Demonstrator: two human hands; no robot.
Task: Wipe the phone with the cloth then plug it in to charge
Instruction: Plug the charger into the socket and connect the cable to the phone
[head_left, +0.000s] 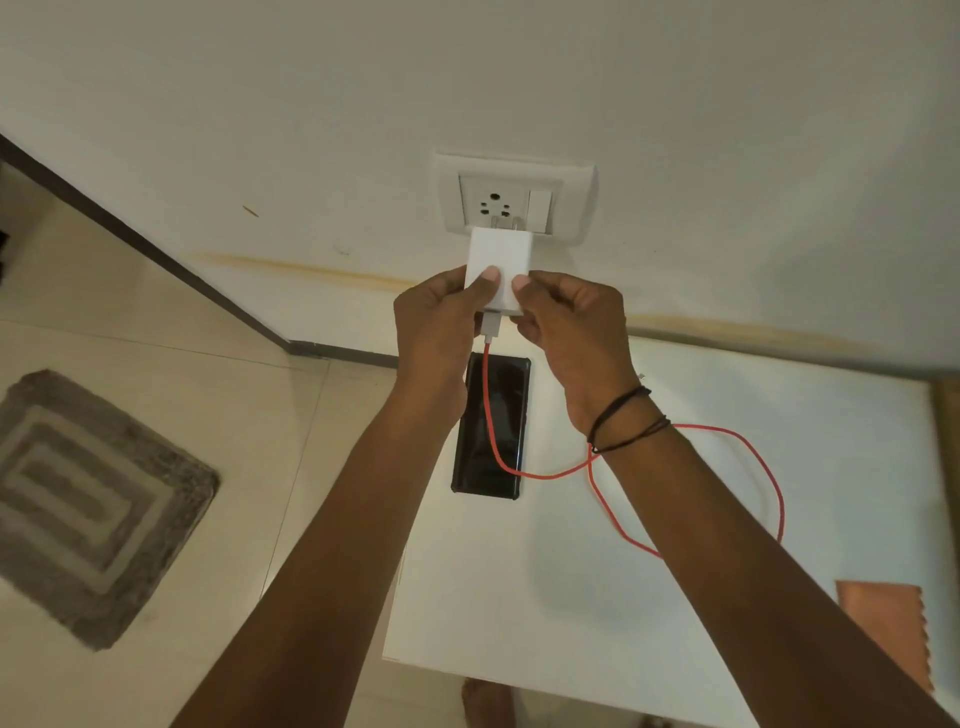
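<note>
A white charger adapter (498, 257) is held up at the wall socket (506, 202), its pins just below the socket's holes. My left hand (441, 322) and my right hand (571, 327) both grip the adapter's lower end. A red cable (769, 483) runs from the adapter down over the black phone (493, 426) and loops across the white table (571, 597). The phone lies face up near the table's far left corner. An orange cloth (888, 629) lies at the table's right edge.
A grey patterned mat (88, 504) lies on the tiled floor to the left. A dark skirting strip (156, 249) runs along the wall's base. The socket plate has a switch (540, 208) on its right side.
</note>
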